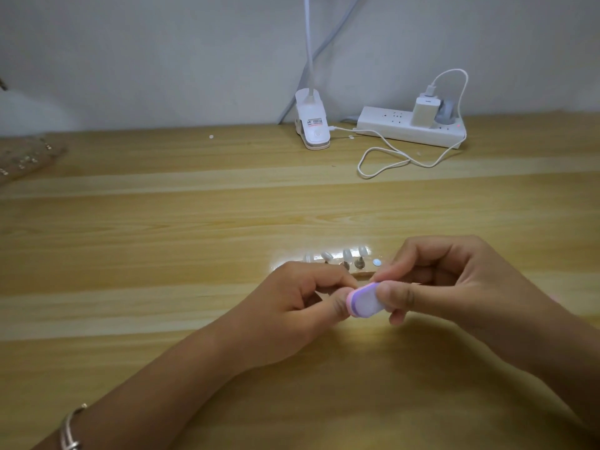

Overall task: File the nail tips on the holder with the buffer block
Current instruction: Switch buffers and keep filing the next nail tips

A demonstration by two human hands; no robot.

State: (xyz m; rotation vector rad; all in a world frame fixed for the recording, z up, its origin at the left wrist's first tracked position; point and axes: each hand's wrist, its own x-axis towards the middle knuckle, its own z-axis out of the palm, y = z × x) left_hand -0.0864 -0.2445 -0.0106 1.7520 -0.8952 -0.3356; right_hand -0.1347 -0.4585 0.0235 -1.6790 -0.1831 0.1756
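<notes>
A small rounded buffer block (364, 302) with a white face and pink and purple foam layers is pinched between the thumb and fingers of the right hand (454, 287), low over the pale wood-grain counter (162, 241). The fingers of the left hand (292, 300) are curled together against the block's left end; what they pinch is hidden. Just behind the hands, a narrow holder (352, 270) carries a row of glossy translucent nail tips (347, 254) on short metal pegs, partly covered by the knuckles. Farther back, a white clip lamp base (312, 125) bears a small label too blurred to be read. Beside it, a white power strip (409, 128) with a plugged-in white charger (425, 112) and a looping white cable (383, 162) is seen. A silver bracelet (69, 430) is worn on the left wrist.
</notes>
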